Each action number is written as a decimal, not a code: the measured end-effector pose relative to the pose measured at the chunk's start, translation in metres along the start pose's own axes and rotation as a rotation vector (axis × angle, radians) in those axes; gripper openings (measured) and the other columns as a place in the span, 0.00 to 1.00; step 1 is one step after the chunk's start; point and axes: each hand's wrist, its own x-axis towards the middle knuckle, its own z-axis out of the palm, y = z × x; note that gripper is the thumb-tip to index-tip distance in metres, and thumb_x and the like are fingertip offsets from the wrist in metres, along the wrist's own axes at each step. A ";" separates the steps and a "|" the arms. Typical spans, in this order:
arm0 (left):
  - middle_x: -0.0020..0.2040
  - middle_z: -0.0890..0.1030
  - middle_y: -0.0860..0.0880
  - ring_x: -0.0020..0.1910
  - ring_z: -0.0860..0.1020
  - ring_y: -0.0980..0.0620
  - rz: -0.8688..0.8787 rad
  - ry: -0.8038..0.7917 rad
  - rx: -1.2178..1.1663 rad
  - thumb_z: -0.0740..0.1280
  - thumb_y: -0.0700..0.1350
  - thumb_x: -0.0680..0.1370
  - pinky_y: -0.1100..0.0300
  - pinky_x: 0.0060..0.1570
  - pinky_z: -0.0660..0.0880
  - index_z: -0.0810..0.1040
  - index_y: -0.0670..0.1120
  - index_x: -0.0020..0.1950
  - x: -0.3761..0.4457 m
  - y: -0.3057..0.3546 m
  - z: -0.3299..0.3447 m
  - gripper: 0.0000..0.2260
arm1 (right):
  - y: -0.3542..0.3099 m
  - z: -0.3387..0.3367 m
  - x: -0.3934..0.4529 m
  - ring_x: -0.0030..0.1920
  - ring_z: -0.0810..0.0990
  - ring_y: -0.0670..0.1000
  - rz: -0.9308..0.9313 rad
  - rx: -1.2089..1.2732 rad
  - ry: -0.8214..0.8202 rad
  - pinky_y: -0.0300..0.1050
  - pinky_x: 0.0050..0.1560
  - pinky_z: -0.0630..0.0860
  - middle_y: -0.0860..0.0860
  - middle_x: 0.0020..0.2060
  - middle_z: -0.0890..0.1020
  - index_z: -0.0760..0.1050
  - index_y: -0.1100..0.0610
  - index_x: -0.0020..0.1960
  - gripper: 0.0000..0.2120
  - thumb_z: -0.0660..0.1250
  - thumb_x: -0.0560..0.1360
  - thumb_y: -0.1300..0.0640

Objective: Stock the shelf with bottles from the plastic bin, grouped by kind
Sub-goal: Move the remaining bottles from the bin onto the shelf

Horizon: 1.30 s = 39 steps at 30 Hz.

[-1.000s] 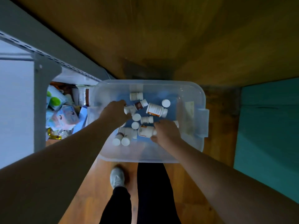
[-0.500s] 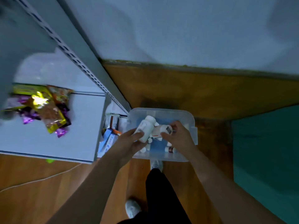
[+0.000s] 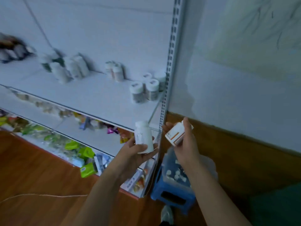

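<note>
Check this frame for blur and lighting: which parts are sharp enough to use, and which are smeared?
Head view: dim, bluish light, no glare. The left hand with its white bottle and the right hand with its orange-striped bottle are fairly sharp; the grey-labelled bottles on the shelf are readable as shapes; bottles further left smear with motion blur. The wide lens bends the slotted upright.

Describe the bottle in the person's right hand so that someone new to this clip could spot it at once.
Start at the perforated grey shelf upright beside the white wall and follow it down to the two raised hands. The right hand, just right of the upright, grips a white bottle with an orange-banded label, tilted sideways. The left hand's bottle is plain white and upright.
</note>
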 end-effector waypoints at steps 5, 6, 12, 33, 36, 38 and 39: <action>0.49 0.83 0.44 0.50 0.83 0.46 0.217 0.097 0.216 0.71 0.36 0.65 0.49 0.55 0.81 0.73 0.40 0.64 -0.059 0.070 -0.044 0.27 | 0.007 0.086 -0.026 0.38 0.83 0.50 -0.033 -0.054 -0.191 0.50 0.51 0.79 0.53 0.35 0.82 0.75 0.58 0.51 0.16 0.69 0.73 0.46; 0.48 0.84 0.46 0.50 0.83 0.48 0.250 0.145 0.240 0.71 0.36 0.67 0.49 0.56 0.80 0.73 0.42 0.63 -0.068 0.079 -0.051 0.25 | 0.011 0.098 -0.028 0.40 0.83 0.50 -0.031 -0.090 -0.225 0.50 0.51 0.79 0.53 0.37 0.83 0.75 0.57 0.53 0.15 0.70 0.73 0.48; 0.54 0.82 0.45 0.52 0.82 0.47 0.335 0.349 0.348 0.70 0.44 0.76 0.56 0.50 0.80 0.76 0.49 0.60 -0.081 0.105 -0.088 0.12 | 0.040 0.138 -0.014 0.48 0.82 0.53 -0.070 -0.455 -0.248 0.47 0.50 0.78 0.59 0.51 0.82 0.71 0.55 0.58 0.15 0.71 0.75 0.61; 0.48 0.79 0.56 0.46 0.77 0.55 0.509 0.375 1.045 0.74 0.52 0.74 0.66 0.45 0.74 0.72 0.55 0.57 0.086 0.252 -0.193 0.16 | 0.108 0.298 0.189 0.45 0.79 0.43 -0.513 -0.976 -0.177 0.39 0.46 0.71 0.46 0.49 0.80 0.66 0.50 0.61 0.20 0.72 0.75 0.52; 0.48 0.78 0.61 0.48 0.77 0.58 0.528 0.341 1.100 0.75 0.51 0.73 0.69 0.44 0.73 0.69 0.57 0.58 0.107 0.260 -0.210 0.19 | 0.119 0.294 0.207 0.49 0.79 0.47 -0.445 -1.061 -0.210 0.37 0.49 0.70 0.47 0.52 0.79 0.66 0.51 0.63 0.23 0.73 0.74 0.54; 0.48 0.78 0.62 0.47 0.77 0.58 0.535 0.321 1.159 0.75 0.52 0.73 0.69 0.43 0.73 0.68 0.58 0.59 0.117 0.264 -0.222 0.21 | 0.129 0.284 0.210 0.54 0.77 0.49 -0.470 -1.131 -0.185 0.41 0.52 0.72 0.48 0.54 0.78 0.68 0.52 0.62 0.22 0.74 0.73 0.54; 0.47 0.78 0.60 0.46 0.78 0.57 0.541 0.312 1.189 0.75 0.53 0.72 0.68 0.42 0.73 0.67 0.58 0.59 0.121 0.265 -0.228 0.21 | 0.135 0.278 0.209 0.55 0.76 0.50 -0.507 -1.183 -0.152 0.43 0.55 0.72 0.49 0.55 0.77 0.69 0.53 0.64 0.24 0.74 0.72 0.54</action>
